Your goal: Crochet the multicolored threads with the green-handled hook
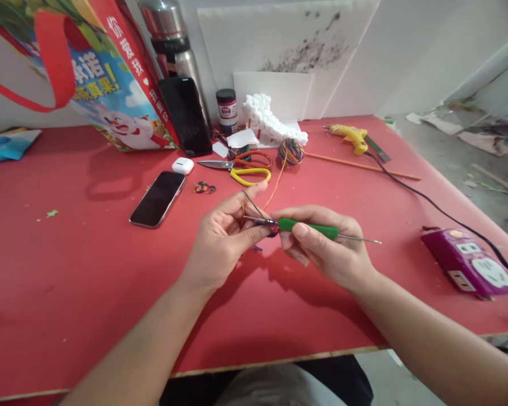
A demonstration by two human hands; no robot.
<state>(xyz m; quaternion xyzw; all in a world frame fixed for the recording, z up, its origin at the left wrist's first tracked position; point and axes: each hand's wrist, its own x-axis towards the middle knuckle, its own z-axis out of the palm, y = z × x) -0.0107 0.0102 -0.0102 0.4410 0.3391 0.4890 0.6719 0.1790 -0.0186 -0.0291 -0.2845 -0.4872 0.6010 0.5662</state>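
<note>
My right hand (328,242) is closed round the green handle of a double-ended crochet hook (309,228), its spare tip pointing right. The other metal end lies against a small piece of multicoloured crochet (273,229), which my left hand (222,237) pinches between thumb and fingers. Yarn runs over the left fingers, with the index finger raised. An orange strand leads back to a multicoloured yarn ball (290,152). Most of the crochet piece is hidden by my fingers.
Behind my hands lie scissors (248,168), a small crocheted scrap (205,188), a phone (158,199) and a white earbud case (183,165). A yellow glue gun (350,136) and purple power strip (469,262) are to the right. A gift bag (122,107) stands back left.
</note>
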